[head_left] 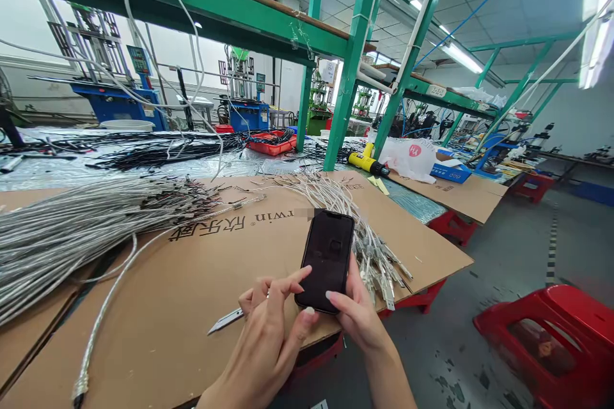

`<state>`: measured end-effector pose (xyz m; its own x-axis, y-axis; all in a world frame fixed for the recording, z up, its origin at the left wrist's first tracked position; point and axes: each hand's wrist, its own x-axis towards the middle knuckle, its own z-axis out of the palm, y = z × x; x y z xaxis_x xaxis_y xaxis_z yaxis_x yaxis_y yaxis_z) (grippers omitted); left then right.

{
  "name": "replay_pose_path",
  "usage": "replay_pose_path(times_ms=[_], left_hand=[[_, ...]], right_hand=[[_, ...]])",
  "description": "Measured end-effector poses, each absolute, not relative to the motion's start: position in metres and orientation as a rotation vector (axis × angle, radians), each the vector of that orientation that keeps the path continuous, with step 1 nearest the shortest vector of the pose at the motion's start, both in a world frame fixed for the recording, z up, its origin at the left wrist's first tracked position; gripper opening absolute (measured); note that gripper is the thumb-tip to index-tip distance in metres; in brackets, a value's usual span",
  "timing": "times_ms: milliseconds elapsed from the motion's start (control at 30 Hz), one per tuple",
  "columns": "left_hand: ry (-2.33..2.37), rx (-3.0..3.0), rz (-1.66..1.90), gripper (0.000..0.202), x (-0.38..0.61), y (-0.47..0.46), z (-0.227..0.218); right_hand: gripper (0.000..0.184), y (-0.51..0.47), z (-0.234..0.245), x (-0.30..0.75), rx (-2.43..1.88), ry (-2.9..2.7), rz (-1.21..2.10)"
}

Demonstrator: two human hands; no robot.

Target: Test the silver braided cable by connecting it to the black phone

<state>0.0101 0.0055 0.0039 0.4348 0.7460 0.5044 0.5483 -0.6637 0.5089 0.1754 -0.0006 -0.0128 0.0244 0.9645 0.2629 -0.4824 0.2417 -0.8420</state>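
At the far left we find a bundle of grey cables [71, 223], with a loose cable [100, 323] curving toward us beside it. Next we see the printed cardboard sheet [163, 300], which covers the near tabletop. A silver pointed tool [225, 321] extends from beneath our left hand [268, 332]; we cannot tell whether the curled fingers grip it. Our left index finger is extended over the left edge of the black phone [326, 262]; contact is not discernible. The phone is above the sheet, screen toward us, held by our right hand [362, 319] with the thumb at its lower right corner. Behind and right of it lie white cables [377, 249]. At the far right stands a red stool [575, 313].
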Motion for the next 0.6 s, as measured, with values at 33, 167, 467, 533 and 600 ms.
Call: replay_pose_path(times_ms=[33,167,467,533,600], left_hand=[[1.112,2.415,1.059,0.020,0.0099,0.0052,0.0031],[1.078,2.387,1.076,0.004,0.0102,0.0038,0.0019],[1.063,2.390,1.055,0.005,0.0084,0.0025,0.0035],[1.052,2.394,1.031,0.011,0.0097,0.0021,0.0021],[1.047,2.401,0.998,0.022,0.0112,0.0017,0.0005]], right_hand=[[0.092,-0.0002,-0.0129,0.1754,-0.630,-0.974,1.239],[0.093,0.0008,-0.0136,0.1757,-0.616,-0.960,1.240],[0.090,0.0006,-0.0151,0.1787,-0.589,-0.931,1.292],[0.089,0.0010,-0.0155,0.1793,-0.582,-0.927,1.291],[0.088,0.0013,-0.0157,0.1797,-0.570,-0.927,1.293]])
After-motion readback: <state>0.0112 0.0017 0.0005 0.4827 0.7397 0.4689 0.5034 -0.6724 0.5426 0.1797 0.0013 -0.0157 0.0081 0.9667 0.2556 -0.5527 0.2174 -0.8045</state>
